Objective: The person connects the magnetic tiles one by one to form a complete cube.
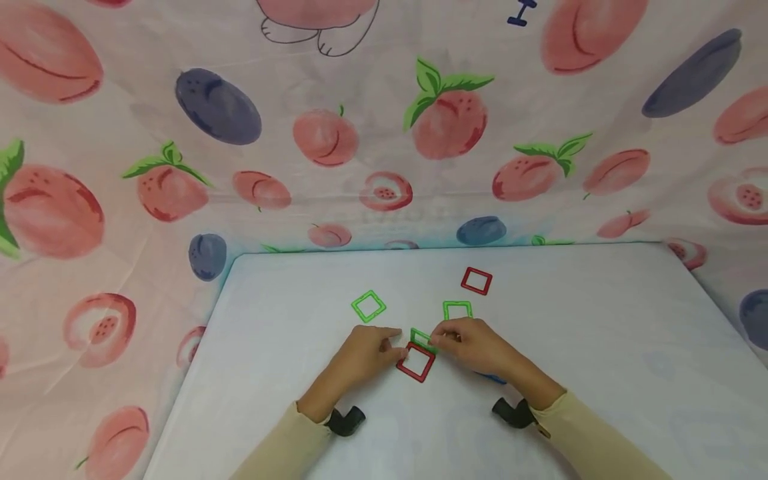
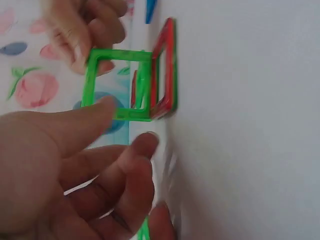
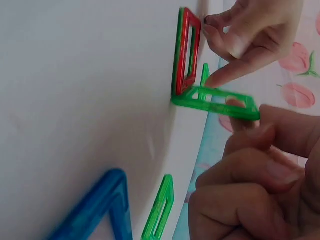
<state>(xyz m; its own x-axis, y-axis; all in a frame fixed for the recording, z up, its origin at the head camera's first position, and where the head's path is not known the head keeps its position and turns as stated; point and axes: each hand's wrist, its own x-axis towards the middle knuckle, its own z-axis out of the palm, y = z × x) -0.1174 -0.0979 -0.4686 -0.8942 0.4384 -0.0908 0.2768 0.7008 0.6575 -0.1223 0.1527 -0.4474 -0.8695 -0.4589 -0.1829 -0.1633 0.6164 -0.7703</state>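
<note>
A red square frame (image 1: 429, 369) lies on the white table between the hands, a green edge showing along its underside in both wrist views. Along its far edge stands a green square frame (image 2: 122, 55), raised at an angle to it. My right hand (image 1: 474, 340) pinches the upper corner of this green frame between thumb and fingers. Beside both frames is my left hand (image 1: 366, 353), its index finger stretched out and its other fingers loosely bent. The left thumb (image 2: 100, 112) overlaps the green frame in the left wrist view.
Farther back on the table lie another green square frame (image 1: 376, 315) and a red one (image 1: 489, 285). A third green frame (image 1: 458, 303) is just beyond my right hand, partly hidden. A blue frame (image 3: 90, 215) lies under the right forearm. Fruit-print cloth (image 1: 384, 153) hangs behind the table.
</note>
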